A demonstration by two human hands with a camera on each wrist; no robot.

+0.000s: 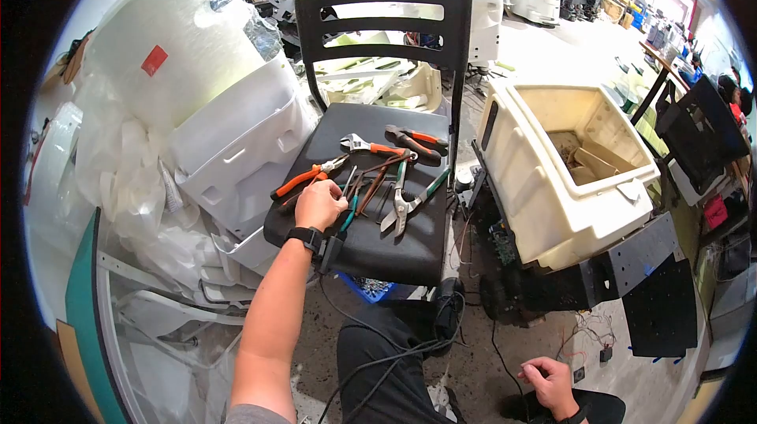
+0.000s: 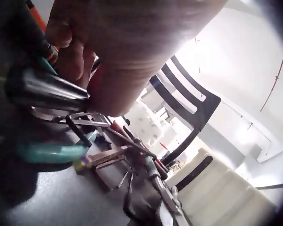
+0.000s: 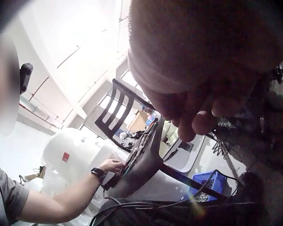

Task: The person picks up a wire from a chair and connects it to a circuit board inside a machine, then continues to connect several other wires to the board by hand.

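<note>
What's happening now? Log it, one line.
left hand: at chair, beside orange-handled pliers, grip unclear | right hand: apart from chair, loosely curled

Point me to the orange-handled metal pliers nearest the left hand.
In the head view, the orange-handled metal pliers lie toward the left of the black chair seat, just beyond the left hand, tips near the silver, orange-handled adjustable wrench.

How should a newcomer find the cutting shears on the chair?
Find the black chair with the slotted back. On it, right of the left hand, lie the shears. Their greenish handles form the widest V among the tools.
</note>
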